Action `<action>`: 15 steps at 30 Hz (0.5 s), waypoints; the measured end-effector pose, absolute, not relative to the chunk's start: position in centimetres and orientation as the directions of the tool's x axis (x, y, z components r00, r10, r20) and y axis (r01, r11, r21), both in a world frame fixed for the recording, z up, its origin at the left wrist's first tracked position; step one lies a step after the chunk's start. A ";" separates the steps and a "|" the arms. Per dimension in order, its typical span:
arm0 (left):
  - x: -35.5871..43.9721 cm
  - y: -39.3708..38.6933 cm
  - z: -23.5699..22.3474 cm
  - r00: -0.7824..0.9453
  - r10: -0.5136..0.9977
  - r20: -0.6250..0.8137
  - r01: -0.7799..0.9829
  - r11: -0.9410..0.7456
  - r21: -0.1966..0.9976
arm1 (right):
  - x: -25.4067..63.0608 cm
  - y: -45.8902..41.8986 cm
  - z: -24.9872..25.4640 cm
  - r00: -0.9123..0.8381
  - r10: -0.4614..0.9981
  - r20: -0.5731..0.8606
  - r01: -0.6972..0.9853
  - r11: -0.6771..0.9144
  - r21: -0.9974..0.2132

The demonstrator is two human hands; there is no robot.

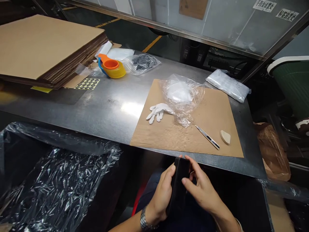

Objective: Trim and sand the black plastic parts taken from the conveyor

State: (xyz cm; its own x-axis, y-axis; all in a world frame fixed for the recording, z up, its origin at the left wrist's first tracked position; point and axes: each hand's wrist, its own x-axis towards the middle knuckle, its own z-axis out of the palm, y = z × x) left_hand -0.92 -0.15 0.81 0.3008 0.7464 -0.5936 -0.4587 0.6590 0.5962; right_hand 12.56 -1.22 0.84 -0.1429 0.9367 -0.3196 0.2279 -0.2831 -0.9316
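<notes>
A black smartphone (178, 190), its screen dark, is held upright below the table's front edge. My left hand (162, 193), with a metal watch band at the wrist, is closed round the phone's left side. My right hand (204, 188) grips the top and right edge, the thumb resting over the screen. Beyond the hands a cardboard sheet (159, 138) lies on the table. On it are a white glove (159, 112), a clear plastic bag with white material (180, 91), a craft knife (207, 137) and a small beige wedge-shaped piece (225, 137).
Stacked cardboard sheets (48, 45) fill the steel table's (113, 106) left end. Near them sit a tape dispenser (113, 68), a sticker sheet (88, 84) and plastic bags (142, 62). A wrapped packet (228, 84) lies back right. A bin lined with black plastic (60, 180) stands front left.
</notes>
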 end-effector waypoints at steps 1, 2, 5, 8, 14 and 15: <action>-0.9 -0.1 0.8 0.255 0.782 -0.569 -0.461 0.616 0.640 | 12.3 -1.6 0.9 -0.161 0.939 -0.303 0.271 -0.253 -0.929; -0.9 -0.1 0.9 0.228 0.797 -0.560 -0.466 0.594 0.656 | 12.0 -1.9 0.9 -0.181 0.940 -0.290 0.298 -0.229 -0.927; -0.7 0.1 0.8 0.250 0.770 -0.587 -0.533 0.616 0.580 | 11.6 -2.1 0.7 -0.160 0.953 -0.259 0.304 -0.202 -0.931; -0.5 0.4 0.6 0.409 0.645 -0.646 -0.551 0.738 0.389 | 11.7 -1.2 0.4 0.011 0.962 -0.273 0.304 -0.263 -0.916; -0.5 1.2 0.0 0.641 0.376 -0.669 -0.430 0.898 0.093 | 12.7 0.7 0.4 0.100 0.943 -0.316 0.289 -0.332 -0.898; -0.5 1.4 0.0 0.652 0.383 -0.654 -0.433 0.896 0.093 | 12.8 0.7 0.4 0.096 0.945 -0.314 0.276 -0.328 -0.903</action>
State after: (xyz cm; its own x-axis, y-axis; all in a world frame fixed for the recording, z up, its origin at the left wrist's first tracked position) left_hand -0.50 1.37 -0.01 0.6524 0.3832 -0.6538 -0.4333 0.8964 0.0930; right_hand 12.78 0.70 0.37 0.0957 0.9447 -0.3138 0.2761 -0.3281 -0.9034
